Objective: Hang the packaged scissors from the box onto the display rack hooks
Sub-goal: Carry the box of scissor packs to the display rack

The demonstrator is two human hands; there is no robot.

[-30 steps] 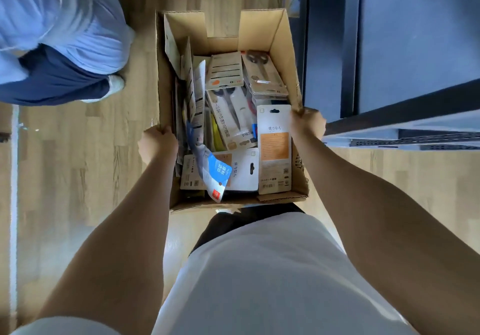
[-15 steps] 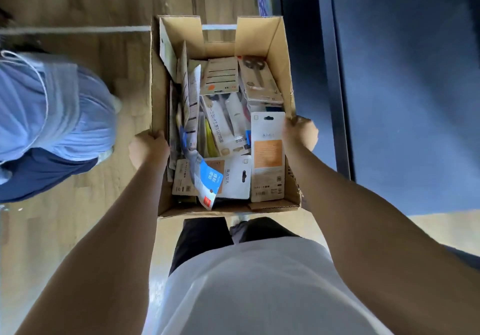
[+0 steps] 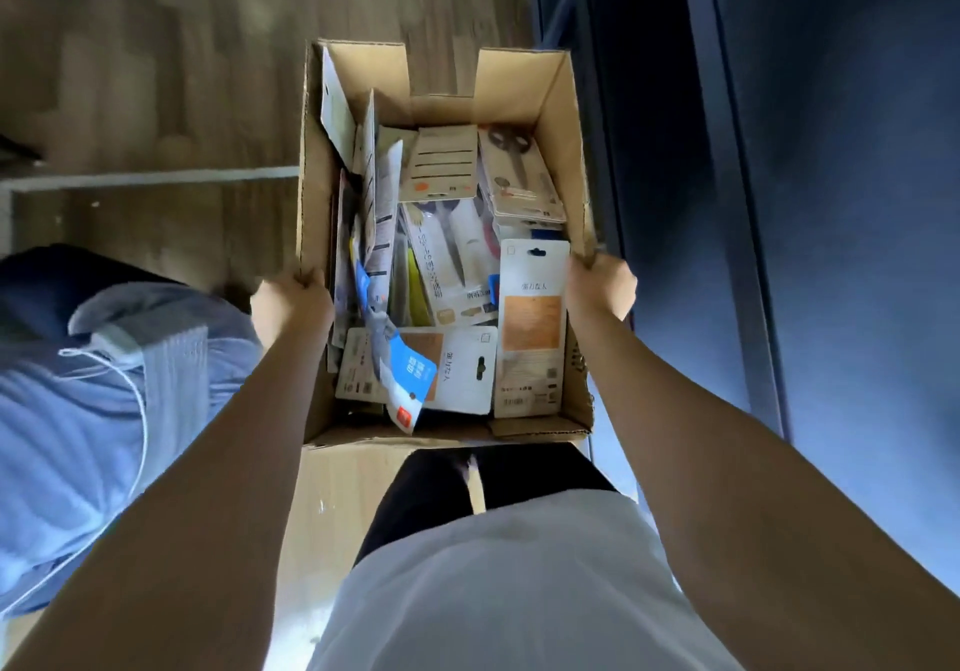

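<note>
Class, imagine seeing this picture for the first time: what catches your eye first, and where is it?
The open brown cardboard box at centre, crammed with carded scissor packages, stands out first. The left hand and right hand grip its side walls. At the left edge, another person's light blue shirt fills the frame.

Fingers of left hand [image 3: 291, 301] and right hand [image 3: 600, 288] hidden behind walls of cardboard box [image 3: 311, 202]. Lower scissors packages [image 3: 441, 249] buried under upper ones along left wall; print on cards too small to read. Second person [image 3: 78, 384] cut off by left edge. Floor [image 3: 156, 46] blurred. Display rack hooks cannot be made out.
</note>
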